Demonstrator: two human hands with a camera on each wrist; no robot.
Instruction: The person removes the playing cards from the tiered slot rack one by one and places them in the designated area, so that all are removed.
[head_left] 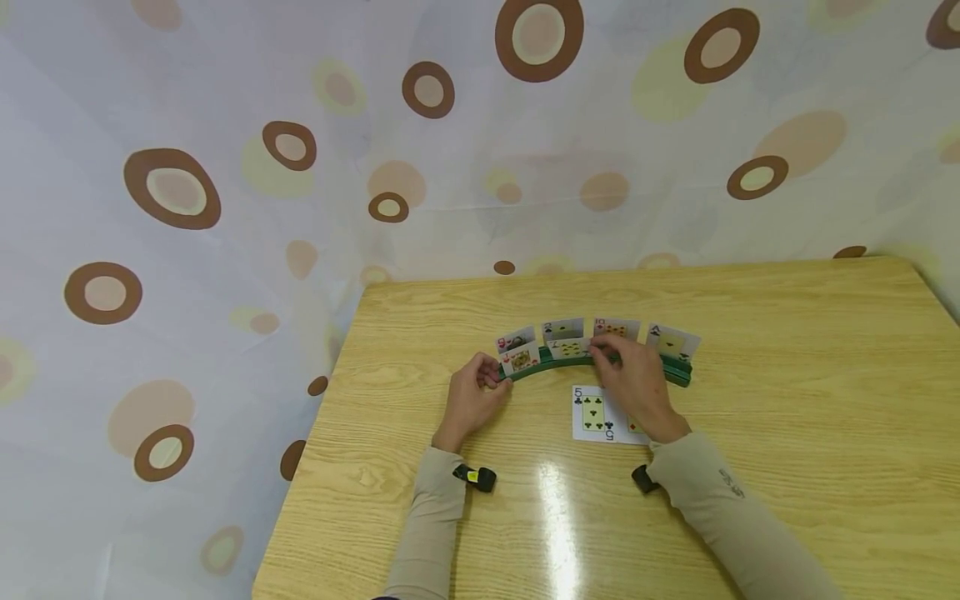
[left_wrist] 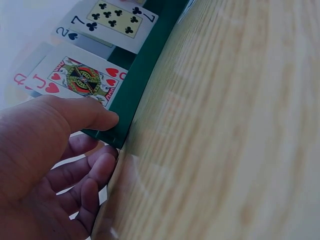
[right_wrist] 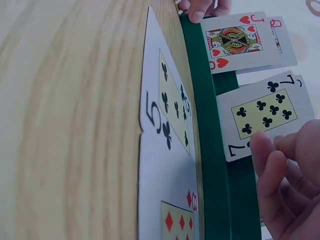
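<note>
1. By the left hand (head_left: 472, 396), a curved holder of green plastic-like material (right_wrist: 207, 110) is gripped at its left end, the thumb laid in front. Some of the other fingers are partly hidden.
2. By the right hand (head_left: 636, 383), a white card, the seven of clubs (right_wrist: 265, 112), is pinched at its right edge; how firmly, it cannot be told.
3. This seven is placed at the holder's front, slightly tilted, and the two of spades (head_left: 562, 328) is partly covered by it.
4. The red-figured queen (right_wrist: 287, 50) is mostly hidden behind the jack of hearts (left_wrist: 82, 77).
5. The red ten (head_left: 618, 327) is partly covered by the right hand; its suit is hard to read. Beside it, a black ace (head_left: 672, 342) is seen.
6. On the yellowish wooden table (head_left: 787, 400), the five of clubs (head_left: 592, 414) is laid. The eight of diamonds (right_wrist: 176, 220), beside it, is cut off in the right wrist view.
</note>
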